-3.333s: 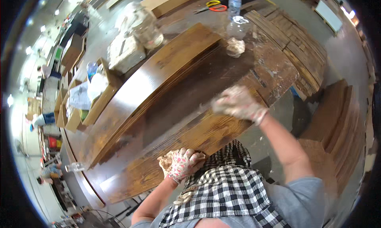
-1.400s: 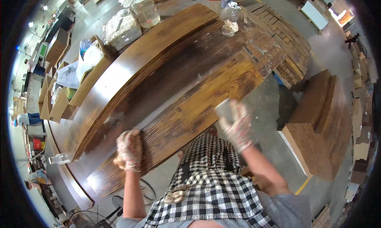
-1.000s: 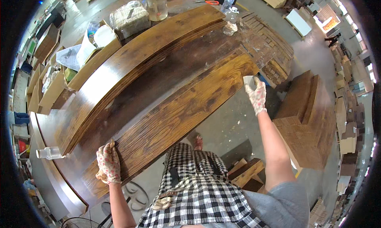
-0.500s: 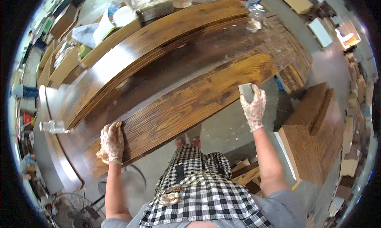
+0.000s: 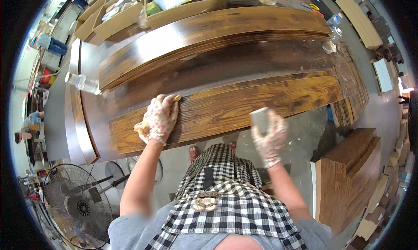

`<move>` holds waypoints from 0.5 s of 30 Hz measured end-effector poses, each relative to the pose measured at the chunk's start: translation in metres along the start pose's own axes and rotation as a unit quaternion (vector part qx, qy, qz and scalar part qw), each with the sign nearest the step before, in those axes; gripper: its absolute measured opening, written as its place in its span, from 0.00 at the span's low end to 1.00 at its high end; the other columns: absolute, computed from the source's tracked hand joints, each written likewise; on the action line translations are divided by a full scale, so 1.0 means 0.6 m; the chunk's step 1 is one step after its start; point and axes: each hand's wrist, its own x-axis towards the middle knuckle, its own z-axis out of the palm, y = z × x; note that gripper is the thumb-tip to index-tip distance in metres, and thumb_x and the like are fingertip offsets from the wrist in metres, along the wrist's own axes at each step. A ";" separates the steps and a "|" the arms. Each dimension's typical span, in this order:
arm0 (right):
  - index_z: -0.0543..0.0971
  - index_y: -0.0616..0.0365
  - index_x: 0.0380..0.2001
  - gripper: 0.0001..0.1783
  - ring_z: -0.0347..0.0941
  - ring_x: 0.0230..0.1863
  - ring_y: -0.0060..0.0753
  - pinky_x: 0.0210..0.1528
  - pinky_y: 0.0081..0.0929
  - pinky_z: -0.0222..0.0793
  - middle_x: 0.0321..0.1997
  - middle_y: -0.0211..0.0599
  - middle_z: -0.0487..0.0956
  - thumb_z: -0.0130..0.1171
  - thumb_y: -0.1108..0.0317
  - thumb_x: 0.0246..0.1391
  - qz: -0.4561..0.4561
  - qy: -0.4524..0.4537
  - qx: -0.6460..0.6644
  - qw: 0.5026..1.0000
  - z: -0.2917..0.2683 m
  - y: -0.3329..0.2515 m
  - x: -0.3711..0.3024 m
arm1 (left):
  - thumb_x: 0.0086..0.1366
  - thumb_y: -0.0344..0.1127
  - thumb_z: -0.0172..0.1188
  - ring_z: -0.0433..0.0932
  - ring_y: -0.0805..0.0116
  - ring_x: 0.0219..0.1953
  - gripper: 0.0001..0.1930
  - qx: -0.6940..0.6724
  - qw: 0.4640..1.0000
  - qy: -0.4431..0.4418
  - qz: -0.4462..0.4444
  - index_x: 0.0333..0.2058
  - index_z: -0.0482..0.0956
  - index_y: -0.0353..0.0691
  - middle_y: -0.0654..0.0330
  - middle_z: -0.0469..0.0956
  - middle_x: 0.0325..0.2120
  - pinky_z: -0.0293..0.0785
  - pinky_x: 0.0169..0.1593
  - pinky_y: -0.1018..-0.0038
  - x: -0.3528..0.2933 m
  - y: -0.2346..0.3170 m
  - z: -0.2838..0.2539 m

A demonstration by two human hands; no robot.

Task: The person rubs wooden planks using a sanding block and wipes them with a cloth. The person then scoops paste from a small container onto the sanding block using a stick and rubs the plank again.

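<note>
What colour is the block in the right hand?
The block is grey, seen best in the current head view.

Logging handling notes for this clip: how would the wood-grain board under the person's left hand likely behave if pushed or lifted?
The board is probably stiff, judging by its flat, wood-like face. Pushed, it would likely slide rather than roll, since it lies flat. Lifted by one end, it may feel awkward, being long and narrow.

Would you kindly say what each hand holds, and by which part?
Right hand: grey block, by its sides. Left hand: cloth, its middle beneath the palm.
</note>
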 end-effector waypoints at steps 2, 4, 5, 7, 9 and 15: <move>0.72 0.58 0.49 0.33 0.67 0.43 0.40 0.45 0.43 0.64 0.40 0.41 0.70 0.63 0.53 0.40 -0.031 -0.087 0.121 0.988 0.023 -0.123 -0.027 | 0.60 0.37 0.59 0.72 0.55 0.45 0.12 -0.021 1.000 0.000 0.020 0.43 0.77 0.46 0.58 0.75 0.40 0.71 0.46 0.61 0.000 -0.004 0.003; 0.75 0.55 0.46 0.31 0.69 0.46 0.39 0.52 0.41 0.62 0.43 0.41 0.73 0.65 0.51 0.38 -0.162 -0.084 0.124 0.975 0.047 -0.220 -0.058 | 0.59 0.37 0.59 0.72 0.54 0.44 0.13 -0.057 0.996 0.015 0.068 0.44 0.77 0.46 0.57 0.75 0.42 0.71 0.46 0.61 -0.006 -0.024 0.005; 0.75 0.55 0.45 0.31 0.69 0.45 0.38 0.52 0.41 0.62 0.42 0.41 0.74 0.65 0.51 0.37 -0.141 -0.124 0.163 0.969 0.045 -0.227 -0.053 | 0.58 0.37 0.60 0.72 0.53 0.44 0.15 -0.033 0.991 0.008 0.126 0.45 0.76 0.45 0.56 0.75 0.42 0.71 0.46 0.61 -0.008 -0.047 0.004; 0.75 0.56 0.44 0.31 0.70 0.43 0.37 0.51 0.39 0.63 0.37 0.40 0.75 0.67 0.53 0.35 -0.071 -0.165 0.204 0.962 0.023 -0.204 -0.020 | 0.58 0.36 0.60 0.72 0.53 0.44 0.15 -0.027 0.992 0.023 0.119 0.46 0.76 0.45 0.55 0.75 0.42 0.70 0.46 0.61 -0.026 -0.119 -0.014; 0.73 0.59 0.50 0.36 0.68 0.45 0.39 0.48 0.39 0.67 0.42 0.42 0.72 0.69 0.61 0.33 -0.075 -0.036 0.038 0.996 0.025 -0.143 -0.025 | 0.58 0.34 0.60 0.72 0.53 0.44 0.15 -0.011 0.995 0.036 0.090 0.46 0.76 0.45 0.56 0.76 0.40 0.69 0.47 0.62 -0.041 -0.197 -0.045; 0.72 0.57 0.50 0.37 0.68 0.45 0.41 0.49 0.42 0.61 0.44 0.40 0.73 0.68 0.54 0.34 -0.180 -0.160 0.180 0.954 0.065 -0.377 -0.060 | 0.57 0.31 0.60 0.71 0.53 0.43 0.15 -0.100 0.991 0.031 0.080 0.45 0.77 0.40 0.54 0.74 0.37 0.68 0.48 0.63 -0.062 -0.340 -0.077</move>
